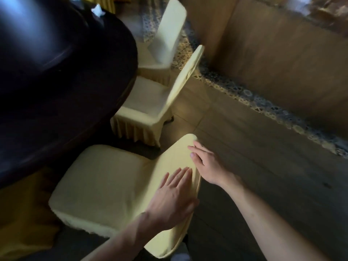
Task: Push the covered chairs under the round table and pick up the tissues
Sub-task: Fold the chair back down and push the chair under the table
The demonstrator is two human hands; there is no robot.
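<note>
We rest our left hand (174, 193) flat on the nearest covered chair's backrest (177, 166); our right hand (205, 164) touches its top edge beside the dark round bench (56, 81).

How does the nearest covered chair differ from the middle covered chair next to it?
The nearest chair has both hands on its backrest: left hand, right hand. Nobody touches the middle chair. The nearest chair's seat is almost wholly clear of the round table; the middle chair's seat front reaches the table edge. Both wear pale yellow covers.
</note>
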